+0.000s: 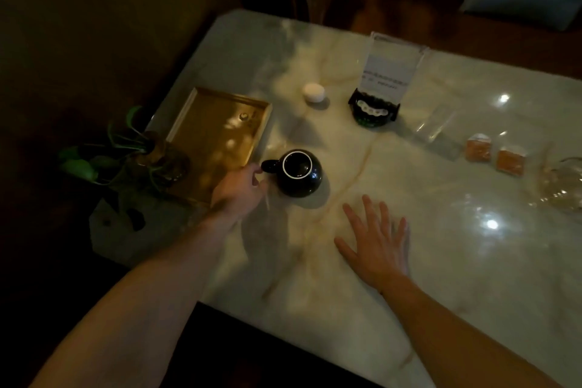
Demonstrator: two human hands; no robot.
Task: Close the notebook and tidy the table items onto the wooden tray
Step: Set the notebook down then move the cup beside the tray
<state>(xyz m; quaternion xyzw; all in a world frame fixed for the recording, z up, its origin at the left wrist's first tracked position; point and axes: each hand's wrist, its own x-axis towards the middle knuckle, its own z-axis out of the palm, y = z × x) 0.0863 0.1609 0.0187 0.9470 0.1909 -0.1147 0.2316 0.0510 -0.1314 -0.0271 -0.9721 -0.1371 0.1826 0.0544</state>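
Note:
A black mug (299, 173) with a white rim stands on the marble table (409, 198), just right of the wooden tray (217, 135). My left hand (237, 190) reaches its handle; the fingers curl at the handle, over the tray's near right corner. Whether they grip the handle is not clear. My right hand (376, 241) lies flat on the table with fingers spread, right of and nearer than the mug. The tray holds nothing that I can make out. No notebook is in view.
A small white round object (314, 92) and an acrylic sign holder (382, 79) on a black base stand behind the mug. Two orange packets (494, 156) and a glass vessel (563, 186) lie at the right. A potted plant (135, 154) sits left of the tray.

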